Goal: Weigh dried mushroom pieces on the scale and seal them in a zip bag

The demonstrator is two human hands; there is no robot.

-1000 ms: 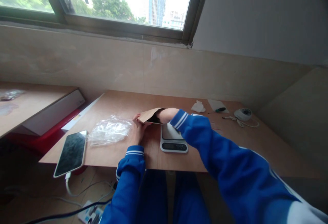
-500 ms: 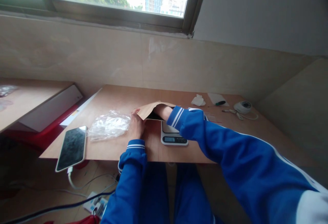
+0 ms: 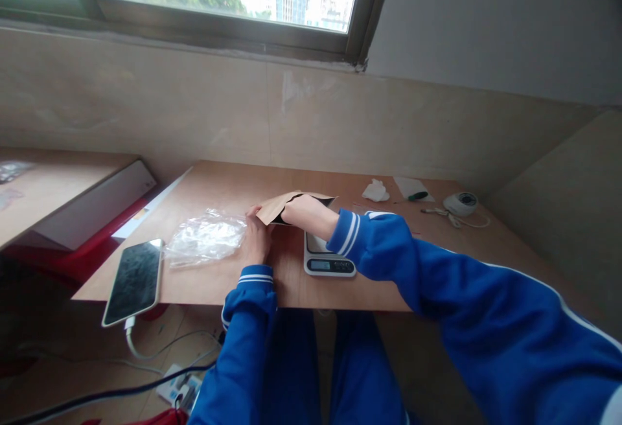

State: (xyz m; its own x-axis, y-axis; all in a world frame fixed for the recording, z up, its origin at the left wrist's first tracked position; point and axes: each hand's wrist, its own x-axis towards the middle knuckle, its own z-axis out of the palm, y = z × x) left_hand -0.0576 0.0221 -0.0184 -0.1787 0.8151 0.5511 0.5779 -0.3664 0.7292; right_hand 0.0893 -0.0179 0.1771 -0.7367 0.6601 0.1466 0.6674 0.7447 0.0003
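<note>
A brown paper bag (image 3: 278,205) lies on the wooden table (image 3: 228,185) with its open mouth facing right. My left hand (image 3: 256,241) grips the bag's left end and pins it against the table. The fingers of my right hand (image 3: 305,213) are inside the bag's mouth and hidden; its back and wrist show outside. Below my right wrist sits a small white digital scale (image 3: 324,260) with its display lit.
A crumpled clear plastic bag (image 3: 207,237) and a phone (image 3: 133,279) on a charging cable lie left of my hands. Far right are a white tissue (image 3: 376,190), a green-handled tool (image 3: 416,195) and a small round white device (image 3: 460,203). A power strip (image 3: 179,389) lies on the floor.
My right hand has drawn back out of the paper bag: earlier it was in past the wrist, now only the fingers are inside. My left hand keeps its hold on the bag.
</note>
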